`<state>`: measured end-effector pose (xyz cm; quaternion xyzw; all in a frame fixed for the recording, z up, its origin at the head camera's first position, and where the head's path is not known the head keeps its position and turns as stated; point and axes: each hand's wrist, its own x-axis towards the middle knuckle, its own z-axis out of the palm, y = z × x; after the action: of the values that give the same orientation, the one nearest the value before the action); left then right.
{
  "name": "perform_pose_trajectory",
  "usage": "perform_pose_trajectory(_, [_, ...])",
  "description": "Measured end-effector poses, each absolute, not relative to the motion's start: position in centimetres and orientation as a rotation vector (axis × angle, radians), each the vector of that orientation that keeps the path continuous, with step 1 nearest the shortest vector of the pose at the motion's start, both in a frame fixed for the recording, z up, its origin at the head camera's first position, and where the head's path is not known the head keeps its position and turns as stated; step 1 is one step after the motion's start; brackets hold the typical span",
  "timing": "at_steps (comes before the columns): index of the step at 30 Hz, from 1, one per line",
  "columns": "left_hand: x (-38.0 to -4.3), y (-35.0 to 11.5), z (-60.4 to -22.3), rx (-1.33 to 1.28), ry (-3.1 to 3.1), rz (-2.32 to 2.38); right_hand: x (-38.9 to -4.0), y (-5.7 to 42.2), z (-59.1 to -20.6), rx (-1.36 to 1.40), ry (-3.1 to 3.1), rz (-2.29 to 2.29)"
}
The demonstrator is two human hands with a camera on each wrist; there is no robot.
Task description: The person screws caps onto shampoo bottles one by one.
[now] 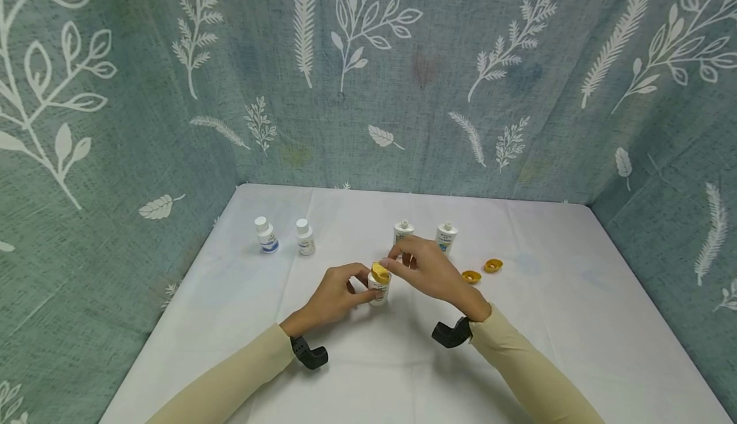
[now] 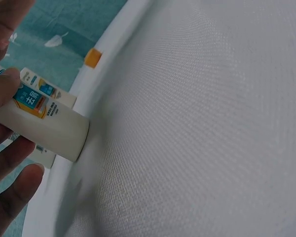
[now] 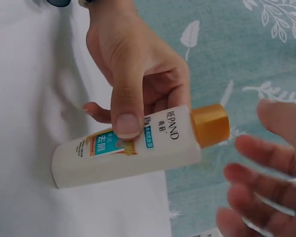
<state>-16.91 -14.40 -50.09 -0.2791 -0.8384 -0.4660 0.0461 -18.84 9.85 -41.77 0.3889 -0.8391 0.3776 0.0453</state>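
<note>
A small white shampoo bottle (image 3: pixel 172 148) marked REPAND has an orange-gold cap (image 3: pixel 210 126) on top. My left hand (image 1: pixel 334 293) grips its body, thumb across the label in the right wrist view. The bottle (image 1: pixel 378 295) is upright near the middle of the table, its base at the cloth. Beside the cap, my right hand (image 1: pixel 426 269) has its thumb and fingers spread; the right wrist view shows a gap between them and the cap. Behind the hands stand two uncapped white bottles (image 1: pixel 446 235) with bare nozzles, one partly hidden by the right hand.
Two loose orange caps (image 1: pixel 471 277) lie on the white tablecloth (image 1: pixel 553 341) right of the right hand. At the back left stand two white bottles (image 1: pixel 267 237) with white caps. A green leaf-patterned curtain (image 1: pixel 322 130) closes off the back and sides.
</note>
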Motion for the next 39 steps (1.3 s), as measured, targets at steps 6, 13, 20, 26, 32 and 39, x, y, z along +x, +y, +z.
perform_pose_trajectory(6, [-17.0,-14.4,-50.0,-0.858,-2.555,-1.427,-19.2,10.4,-41.7,1.574,-2.528,1.190])
perform_pose_trajectory(13, [-17.0,-14.3,-50.2,-0.870,-2.552,-1.415,-19.6,10.7,-41.5,1.678,-2.565,1.142])
perform_pose_trajectory(20, [-16.9,-14.4,-50.1,-0.872,-2.542,-1.415,-19.7,10.6,-41.6,1.655,-2.629,1.130])
perform_pose_trajectory(26, [-16.9,-14.3,-50.1,-0.867,-2.555,-1.410,-19.6,10.1,-41.7,1.428,-2.618,1.023])
perform_pose_trajectory(32, [-16.9,-14.2,-50.2,-0.866,-2.546,-1.410,-18.8,9.4,-41.9,1.268,-2.615,0.995])
perform_pose_trajectory(39, [-16.8,-14.2,-50.3,-0.871,-2.515,-1.407,-17.9,8.5,-42.0,1.095,-2.632,0.974])
